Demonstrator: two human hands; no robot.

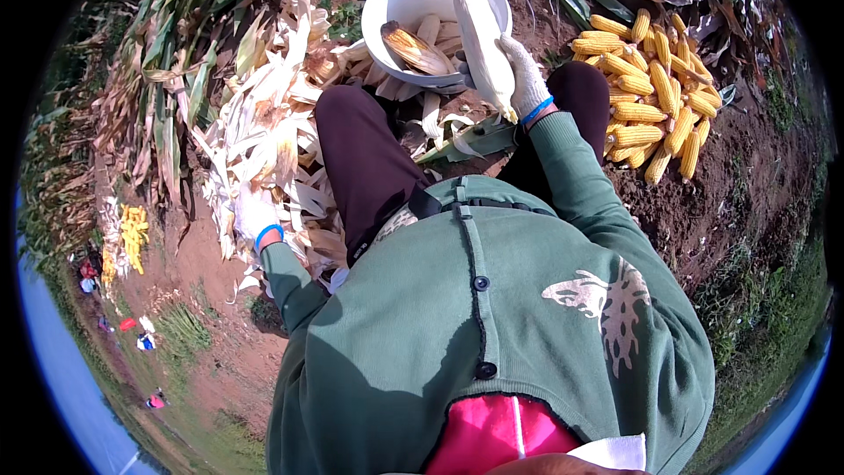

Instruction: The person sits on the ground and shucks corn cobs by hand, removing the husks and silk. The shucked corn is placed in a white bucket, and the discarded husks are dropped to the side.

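My right hand (526, 81), in a pale work glove with a blue band at the wrist, is closed round an ear of corn (483, 44) still wrapped in its whitish husk. The ear stands nearly upright, its dark tip pointing away from me, at the right rim of a white bucket (375, 13). Inside the bucket lie more husked ears, one (417, 48) browned and partly yellow. Over at the left, my gloved left hand (253, 211) is low against the heap of stripped husks (286, 114); its fingers blend into the pale husks.
Bare yellow cobs form a pile (655, 92) beyond my right knee. Dry corn stalks (176, 79) lie along the far left. Another yellow corn pile (134, 233) is farther off on the left, with several small figures near it. Brown soil (712, 202) spreads to the right.
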